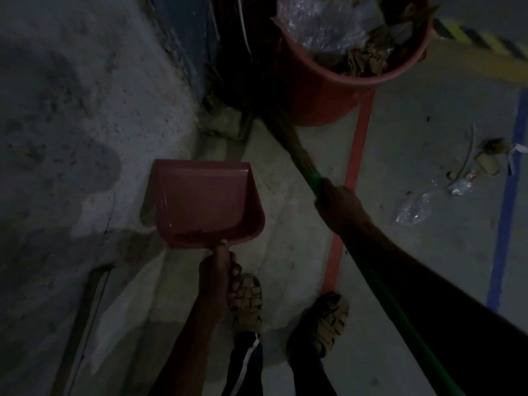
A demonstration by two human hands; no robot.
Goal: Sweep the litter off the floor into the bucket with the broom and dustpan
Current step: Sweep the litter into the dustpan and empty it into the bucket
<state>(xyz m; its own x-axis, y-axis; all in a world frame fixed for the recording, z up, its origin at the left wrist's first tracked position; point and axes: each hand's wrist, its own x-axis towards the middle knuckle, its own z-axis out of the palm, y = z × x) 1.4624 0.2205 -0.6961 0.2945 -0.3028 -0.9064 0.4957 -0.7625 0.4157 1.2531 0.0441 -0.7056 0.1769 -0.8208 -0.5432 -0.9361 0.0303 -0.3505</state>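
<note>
Left hand (218, 284) curls around the dustpan (207, 202) handle, thumb laid along it. Right hand (340, 204), arm stretched forward right of the dustpan, grips the broom (371, 270) handle.

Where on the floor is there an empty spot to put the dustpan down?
Bare floor shows between the red line and the blue line, below the litter, and under the dustpan beside the wall. It is crowded by the bucket, where the broom bristles sit, and around the litter near the blue line.
</note>
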